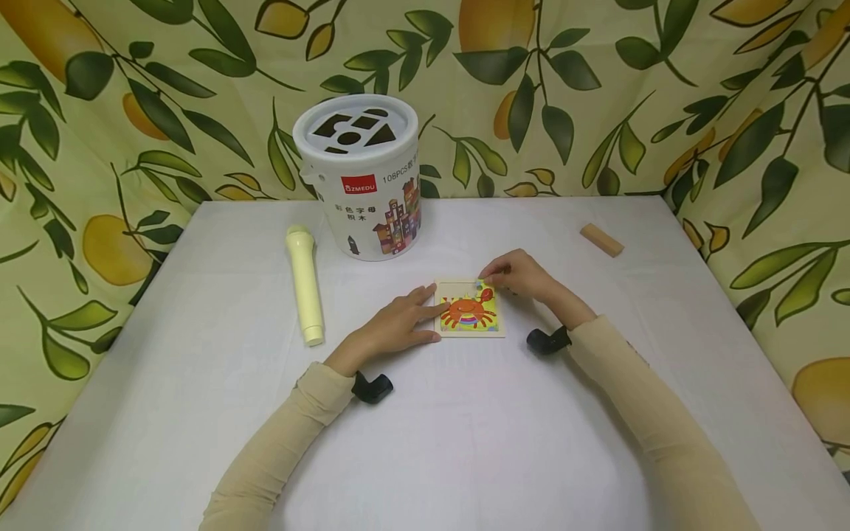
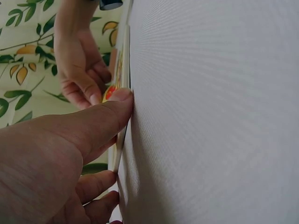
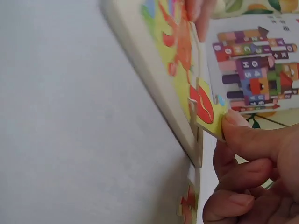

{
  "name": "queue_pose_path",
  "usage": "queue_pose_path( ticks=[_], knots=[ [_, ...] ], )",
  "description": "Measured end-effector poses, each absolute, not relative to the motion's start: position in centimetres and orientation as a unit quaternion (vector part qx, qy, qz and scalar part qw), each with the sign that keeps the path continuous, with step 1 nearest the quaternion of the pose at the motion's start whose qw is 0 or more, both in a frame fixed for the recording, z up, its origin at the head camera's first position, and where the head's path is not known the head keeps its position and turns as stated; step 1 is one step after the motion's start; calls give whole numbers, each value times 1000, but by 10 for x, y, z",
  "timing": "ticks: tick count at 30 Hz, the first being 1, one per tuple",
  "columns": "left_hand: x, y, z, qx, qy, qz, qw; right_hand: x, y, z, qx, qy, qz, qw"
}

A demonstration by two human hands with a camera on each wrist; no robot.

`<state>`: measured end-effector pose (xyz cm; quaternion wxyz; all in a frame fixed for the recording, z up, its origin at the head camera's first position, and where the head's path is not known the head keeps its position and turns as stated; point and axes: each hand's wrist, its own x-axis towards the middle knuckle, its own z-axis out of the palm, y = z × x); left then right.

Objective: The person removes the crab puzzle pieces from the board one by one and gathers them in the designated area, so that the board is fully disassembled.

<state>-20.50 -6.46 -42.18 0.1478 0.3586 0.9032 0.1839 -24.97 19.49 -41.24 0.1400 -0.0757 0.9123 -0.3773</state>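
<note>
A small square jigsaw puzzle with an orange crab on yellow lies in a pale wooden frame on the table. My left hand rests on the frame's left side, its fingers spread and one fingertip on the picture. In the left wrist view, the left thumb touches the frame's edge. My right hand pinches a puzzle piece with a red claw on it, tilted over the frame's upper right corner. Another puzzle piece lies on the table beside the frame, under the right hand.
Behind the puzzle stands a white block bucket with shape holes in its lid. A pale yellow toy microphone lies to the left. At the back right is a tan wooden block. A lemon-print curtain hangs behind the table.
</note>
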Motion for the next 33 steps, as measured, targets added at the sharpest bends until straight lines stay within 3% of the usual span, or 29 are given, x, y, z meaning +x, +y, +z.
queue_pose_path(
  ticks=[11, 25, 33],
  knots=[
    [-205, -62, -421, 363, 901, 186, 148, -254, 214, -409, -45, 908, -387, 155],
    [-203, -66, -421, 360, 904, 185, 141, -244, 304, -405, 25, 921, -357, 155],
    [-203, -64, -423, 362, 903, 189, 137, -240, 322, -409, 27, 928, -336, 156]
  ],
)
